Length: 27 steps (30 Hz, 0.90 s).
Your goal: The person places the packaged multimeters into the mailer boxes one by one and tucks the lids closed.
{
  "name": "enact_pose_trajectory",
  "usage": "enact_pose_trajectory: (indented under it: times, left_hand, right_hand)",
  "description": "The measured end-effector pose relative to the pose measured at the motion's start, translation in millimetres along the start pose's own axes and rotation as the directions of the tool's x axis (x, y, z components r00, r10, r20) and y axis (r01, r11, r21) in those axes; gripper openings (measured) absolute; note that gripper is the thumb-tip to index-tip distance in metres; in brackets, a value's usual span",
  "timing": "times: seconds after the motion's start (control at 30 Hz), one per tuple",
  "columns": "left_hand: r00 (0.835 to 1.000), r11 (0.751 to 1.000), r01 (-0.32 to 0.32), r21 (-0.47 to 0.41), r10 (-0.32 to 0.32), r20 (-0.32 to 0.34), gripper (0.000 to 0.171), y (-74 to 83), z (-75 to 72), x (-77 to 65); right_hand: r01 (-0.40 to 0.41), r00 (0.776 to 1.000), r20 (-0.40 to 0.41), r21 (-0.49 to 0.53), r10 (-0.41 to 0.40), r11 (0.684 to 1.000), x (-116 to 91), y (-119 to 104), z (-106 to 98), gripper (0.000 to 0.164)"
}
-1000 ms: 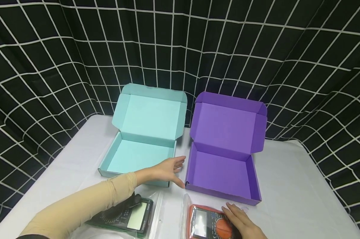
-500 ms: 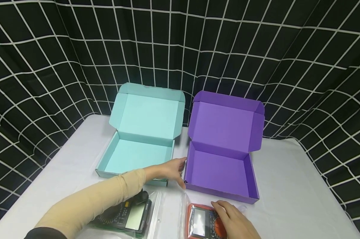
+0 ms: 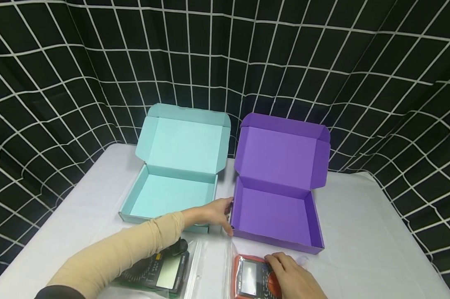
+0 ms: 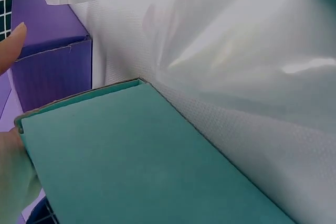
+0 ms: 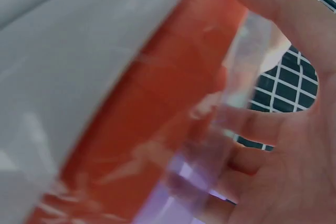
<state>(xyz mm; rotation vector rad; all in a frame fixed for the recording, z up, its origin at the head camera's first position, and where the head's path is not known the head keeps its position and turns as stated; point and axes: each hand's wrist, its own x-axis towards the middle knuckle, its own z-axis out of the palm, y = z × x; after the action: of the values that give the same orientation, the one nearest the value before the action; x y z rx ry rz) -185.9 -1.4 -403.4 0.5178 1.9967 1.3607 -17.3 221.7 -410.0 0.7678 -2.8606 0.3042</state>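
Observation:
My left hand point(image 3: 215, 211) reaches across to the left side of the purple box point(image 3: 277, 241), its thumb and fingers spread at the front-left corner. In the left wrist view, a fingertip point(image 4: 13, 45) shows beside that box. With my right hand point(image 3: 295, 277) I hold a red multimeter point(image 3: 249, 277) in a clear plastic bag, fingers curled over its far edge. The right wrist view shows the meter's orange casing point(image 5: 157, 103) through the plastic, thumb and fingers at its edge. Under my left forearm lies a bagged black multimeter point(image 3: 169, 272), partly hidden by the sleeve.
A teal box point(image 3: 187, 143) stands left of the purple one. Both boxes have raised lids and nothing inside. My left forearm passes over the teal box's front edge. White cloth point(image 3: 359, 232) covers the table, and a black grid curtain point(image 3: 225, 54) hangs around it.
My left hand has moved slightly right, up to the purple box. My right hand has shifted left over the red multimeter, its fingers now more curled. The whole head view has shifted a little.

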Motion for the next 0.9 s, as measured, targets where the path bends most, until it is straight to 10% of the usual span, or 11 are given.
enact_pose_trajectory:
  times: [0.57,0.9]
  left_hand:
    - [1.0,0.999,0.024,-0.037,-0.024,-0.017,0.101,0.5,2.9,-1.5]
    - [0.998,0.999,0.04,-0.027,-0.042,-0.052,0.096,2.4,3.0,-1.4]
  right_hand:
    - [0.031,0.999,-0.038,0.012,-0.031,0.999,-1.5,5.9,11.5,0.093]
    - [-0.048,0.996,0.078,0.087,0.041,0.995,3.9,7.7,9.9,0.095]
